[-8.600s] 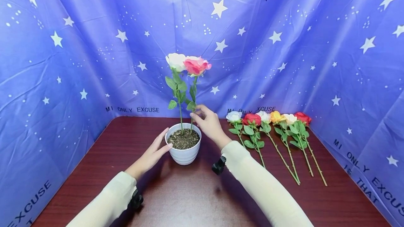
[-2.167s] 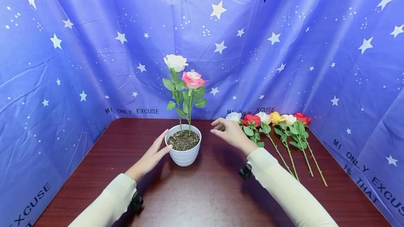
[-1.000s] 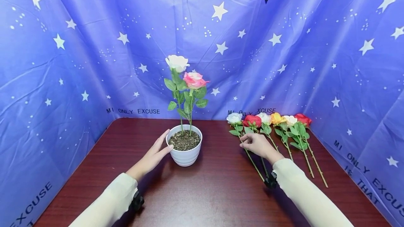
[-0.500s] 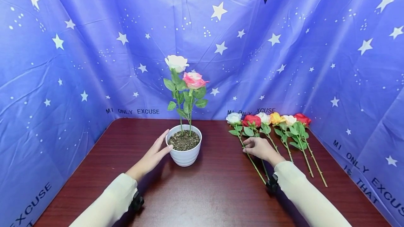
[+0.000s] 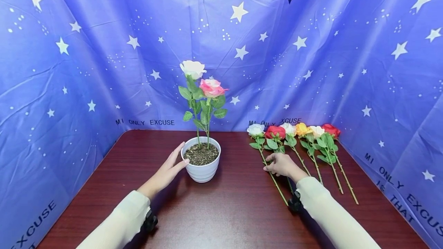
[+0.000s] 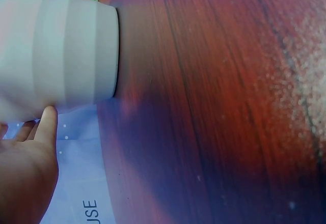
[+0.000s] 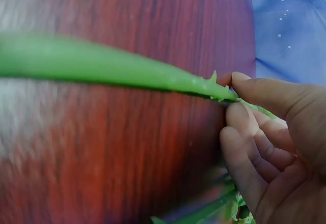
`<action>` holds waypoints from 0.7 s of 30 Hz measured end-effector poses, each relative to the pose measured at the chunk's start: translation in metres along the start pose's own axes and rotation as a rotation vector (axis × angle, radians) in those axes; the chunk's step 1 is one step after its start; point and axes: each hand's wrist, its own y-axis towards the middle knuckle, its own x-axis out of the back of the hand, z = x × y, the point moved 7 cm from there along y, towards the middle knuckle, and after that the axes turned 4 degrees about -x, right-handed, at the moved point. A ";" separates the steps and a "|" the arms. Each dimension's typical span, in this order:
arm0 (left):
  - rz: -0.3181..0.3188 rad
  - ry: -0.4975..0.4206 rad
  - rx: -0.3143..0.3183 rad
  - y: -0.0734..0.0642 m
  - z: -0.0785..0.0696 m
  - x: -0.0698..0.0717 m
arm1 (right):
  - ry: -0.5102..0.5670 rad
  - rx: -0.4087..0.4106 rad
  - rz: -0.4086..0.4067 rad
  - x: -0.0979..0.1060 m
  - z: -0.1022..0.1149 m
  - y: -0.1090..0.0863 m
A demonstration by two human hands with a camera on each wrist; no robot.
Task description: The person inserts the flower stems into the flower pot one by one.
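Note:
A white ribbed flower pot (image 5: 202,172) with dark soil (image 5: 204,156) stands on the table. A white rose (image 5: 192,69) and a lower pink-and-white rose (image 5: 212,87) stand upright in it. My left hand (image 5: 169,168) rests against the pot's left side, fingers straight and thumb at the rim; the left wrist view has that thumb (image 6: 49,124) against the pot wall. To the right, my right hand (image 5: 282,165) pinches the stem of the leftmost lying white rose (image 5: 256,130). Its thorny green stem (image 7: 153,71) runs between thumb and fingertips in the right wrist view.
Beside it lie a red rose (image 5: 275,132), another white rose (image 5: 288,128), a yellow rose (image 5: 302,129), a cream rose (image 5: 317,131) and a further red rose (image 5: 331,130), stems toward me. A blue starry cloth (image 5: 138,68) surrounds the dark red table (image 5: 207,218).
The pink-and-white rose sits lower in the pot than at first. My right hand has let go of it, moved right and taken the leftmost white rose's stem. My left hand stays.

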 end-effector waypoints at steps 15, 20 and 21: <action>0.009 0.003 0.001 0.000 0.003 0.000 | -0.016 0.053 -0.020 -0.007 0.004 -0.001; 0.007 -0.005 -0.002 0.000 0.004 -0.001 | -0.033 0.079 -0.042 -0.003 0.004 0.000; 0.009 -0.006 -0.001 0.000 0.004 -0.001 | -0.032 0.080 -0.046 -0.002 0.004 -0.001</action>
